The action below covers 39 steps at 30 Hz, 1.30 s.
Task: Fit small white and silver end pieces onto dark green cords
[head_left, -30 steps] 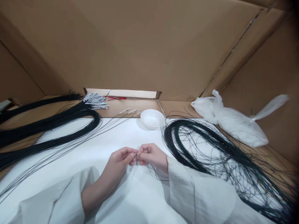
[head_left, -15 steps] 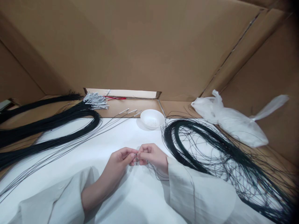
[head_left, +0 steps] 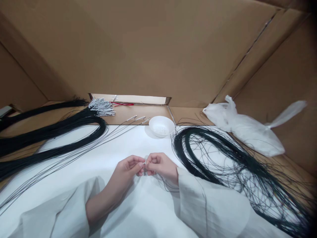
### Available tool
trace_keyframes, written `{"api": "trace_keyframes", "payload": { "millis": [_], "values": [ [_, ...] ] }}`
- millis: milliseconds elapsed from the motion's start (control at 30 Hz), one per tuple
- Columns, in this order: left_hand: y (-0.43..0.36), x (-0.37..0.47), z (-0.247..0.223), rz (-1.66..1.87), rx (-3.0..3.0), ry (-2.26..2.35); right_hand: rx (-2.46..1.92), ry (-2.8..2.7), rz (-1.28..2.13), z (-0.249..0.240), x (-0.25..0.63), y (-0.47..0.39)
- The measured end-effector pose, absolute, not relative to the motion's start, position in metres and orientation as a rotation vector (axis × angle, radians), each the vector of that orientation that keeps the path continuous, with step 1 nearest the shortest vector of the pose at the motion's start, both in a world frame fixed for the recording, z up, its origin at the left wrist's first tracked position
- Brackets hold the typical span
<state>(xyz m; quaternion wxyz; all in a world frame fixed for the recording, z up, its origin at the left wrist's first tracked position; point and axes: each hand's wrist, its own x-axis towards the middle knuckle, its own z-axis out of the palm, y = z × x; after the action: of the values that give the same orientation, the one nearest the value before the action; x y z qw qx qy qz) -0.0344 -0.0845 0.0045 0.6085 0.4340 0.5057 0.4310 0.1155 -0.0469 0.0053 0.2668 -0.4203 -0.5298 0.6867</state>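
Observation:
My left hand and my right hand meet fingertip to fingertip over the white surface. Both are pinched closed around something small and pale between them, too small to make out. A thin dark cord trails below my right hand toward the sleeve. Beyond the hands stands a white bowl with small whitish pieces in it. Left of the bowl lie several cords with white beaded tips.
Dark cord bundles lie at the left, one with a cluster of white beaded ends. A loose dark coil spreads at the right, below a tied white plastic bag. Cardboard walls surround the work surface.
The left fingertips have shifted very slightly; both hands stay together in the same place. Nothing else has visibly moved.

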Motion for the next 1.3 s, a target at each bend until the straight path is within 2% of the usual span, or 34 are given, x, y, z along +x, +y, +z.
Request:
{"api": "trace_keyframes", "payload": {
  "millis": [1300],
  "values": [
    [-0.0833, -0.0336, 0.0095, 0.965, 1.010, 1.096, -1.088, -1.401, 1.812, 0.0020, 0.1150, -0.0488]
  ]
}}
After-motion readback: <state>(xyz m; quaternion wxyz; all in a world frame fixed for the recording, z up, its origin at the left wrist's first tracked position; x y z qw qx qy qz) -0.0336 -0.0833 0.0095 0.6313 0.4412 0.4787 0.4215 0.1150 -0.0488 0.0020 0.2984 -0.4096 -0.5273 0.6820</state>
